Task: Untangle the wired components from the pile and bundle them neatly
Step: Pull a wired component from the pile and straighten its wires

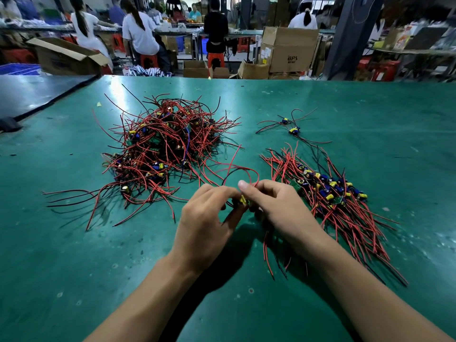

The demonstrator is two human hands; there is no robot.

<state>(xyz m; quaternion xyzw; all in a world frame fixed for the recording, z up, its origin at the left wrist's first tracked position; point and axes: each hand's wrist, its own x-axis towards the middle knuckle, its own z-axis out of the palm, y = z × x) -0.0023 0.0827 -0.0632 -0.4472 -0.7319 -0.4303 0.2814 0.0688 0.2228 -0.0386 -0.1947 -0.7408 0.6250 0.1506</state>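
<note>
Fingers (217, 191) curled, both sides: held one wired component (243, 200) pinched between left hand (207, 218) and right hand (276, 206), low over the green table (74, 255), between tangled pile (167, 149) and sorted bundle (330, 193). Looked mid-untangle, with red lead (246, 169) looping back toward the pile. Probably called next for a gentle draw to clear that loop without dragging neighbours, then for laying alongside the bundle, leads parallel. Noted two stray components (291, 127) lying apart beyond the bundle.

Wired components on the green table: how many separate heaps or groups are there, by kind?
Tangled pile: 1
Aligned bundle: 1
Loose pair: 1
Held component, pinched by left hand and right hand: 1
Total: 4
</note>
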